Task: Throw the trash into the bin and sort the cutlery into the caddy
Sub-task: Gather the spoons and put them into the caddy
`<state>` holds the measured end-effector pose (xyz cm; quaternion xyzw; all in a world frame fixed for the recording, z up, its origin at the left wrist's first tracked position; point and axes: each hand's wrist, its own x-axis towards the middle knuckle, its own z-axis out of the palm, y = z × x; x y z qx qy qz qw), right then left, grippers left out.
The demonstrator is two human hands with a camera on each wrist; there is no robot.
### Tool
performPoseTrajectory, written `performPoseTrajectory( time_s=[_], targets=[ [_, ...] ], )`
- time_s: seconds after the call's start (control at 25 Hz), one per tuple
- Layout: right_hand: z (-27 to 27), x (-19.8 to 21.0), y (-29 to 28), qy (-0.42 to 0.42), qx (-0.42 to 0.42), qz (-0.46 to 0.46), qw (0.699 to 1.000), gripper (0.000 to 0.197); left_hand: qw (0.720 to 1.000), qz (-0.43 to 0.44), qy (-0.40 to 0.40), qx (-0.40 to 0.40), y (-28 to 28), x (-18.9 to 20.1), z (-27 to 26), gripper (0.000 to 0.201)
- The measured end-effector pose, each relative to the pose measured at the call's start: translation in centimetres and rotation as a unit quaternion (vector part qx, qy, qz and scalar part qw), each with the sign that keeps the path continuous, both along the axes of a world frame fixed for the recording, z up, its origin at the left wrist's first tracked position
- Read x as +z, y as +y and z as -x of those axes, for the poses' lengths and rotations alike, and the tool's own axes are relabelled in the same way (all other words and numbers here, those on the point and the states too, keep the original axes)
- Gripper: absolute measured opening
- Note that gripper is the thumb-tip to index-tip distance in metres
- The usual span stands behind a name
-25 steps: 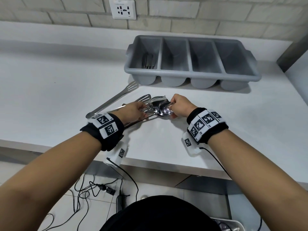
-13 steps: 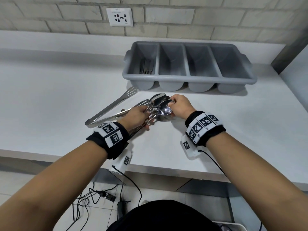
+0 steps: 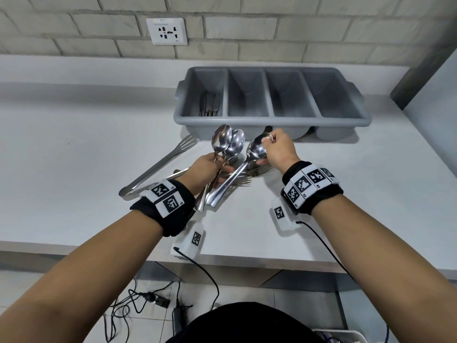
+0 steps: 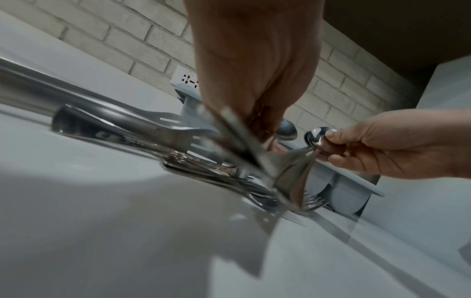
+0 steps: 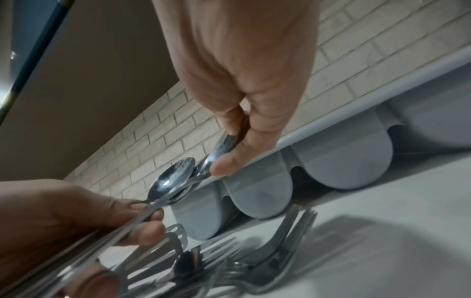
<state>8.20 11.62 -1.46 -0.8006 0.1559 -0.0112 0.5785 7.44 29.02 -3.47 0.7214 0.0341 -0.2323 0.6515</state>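
Spoons (image 3: 228, 142) in L hand (image 3: 206, 170); R hand (image 3: 278, 149) pinches bowls.

White counter (image 3: 74, 149) under my arms. On it: grey four-slot caddy (image 3: 346, 120) at the back, steel tongs (image 3: 158, 167) lying slantwise to my left, forks (image 3: 257, 170) heaped just beside them (count unclear).

The head camera looked down over the desk (image 3: 74, 144) toward the far wall. Both wrist cameras sat low and close, facing far; each caught the caddy (image 4: 356, 181) and the other's hand.
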Motion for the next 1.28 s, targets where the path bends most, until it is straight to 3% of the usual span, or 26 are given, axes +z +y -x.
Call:
performPoseTrajectory(
  time_s=[0.12, 0.2, 0.4, 0.52, 0.68, 0.8, 0.92, 1.0, 1.08, 1.16, 1.28],
  targets=[
    [-0.3, 0.7, -0.2, -0.023, 0.023, 0.024, 0.999, 0.007, 0.995, 0.075, 0.058, -0.028, -1.2, 0.9, 0.5, 0.020],
    [-0.4, 1.3, -0.4, -0.038, 0.032, 0.035, 0.998, 0.011, 0.995, 0.070, 0.062, -0.022, -1.9, 1.3, 0.5, 0.017],
    [-0.9, 1.5, -0.3, -0.016, 0.078, 0.028, 0.996, 0.015, 1.000, 0.010, -0.018, 0.000, -2.8, 0.5, 0.0, 0.009],
    [-1.5, 1.1, 0.0, -0.003, 0.086, 0.094, 0.992, 0.014, 0.999, -0.002, -0.037, -0.004, -2.9, 0.4, 0.0, 0.014],
    [-1.9, 1.1, -0.5, -0.023, 0.062, 0.056, 0.996, 0.011, 0.999, 0.040, 0.030, -0.013, -2.3, 1.1, -0.4, 0.016],
    [-2.1, 1.9, 0.1, -0.063, 0.069, 0.057, 0.994, 0.015, 0.998, 0.019, 0.041, -0.053, -2.9, 1.3, -0.2, 0.023],
    [-2.2, 2.0, 0.4, -0.091, 0.033, 0.076, 0.992, 0.030, 0.994, 0.085, 0.059, -0.034, -3.5, 1.5, -0.5, 0.034],
    [-1.6, 1.4, 0.7, -0.050, 0.026, 0.039, 0.998, 0.033, 0.992, 0.117, 0.047, -0.013, -3.5, 2.0, -1.5, 0.033],
    [-0.1, 0.9, 1.6, 0.062, 0.081, -0.055, 0.993, 0.021, 0.988, 0.152, 0.024, 0.026, -3.6, 2.8, -2.8, 0.028],
    [1.4, 1.2, 2.8, 0.164, 0.158, -0.197, 0.954, 0.027, 0.987, 0.151, -0.014, 0.049, -4.1, 3.7, -4.2, 0.028],
    [1.3, 2.5, 3.9, 0.150, 0.174, -0.270, 0.935, 0.026, 0.991, 0.111, -0.059, 0.041, -5.1, 5.0, -6.5, 0.029]
  ],
)
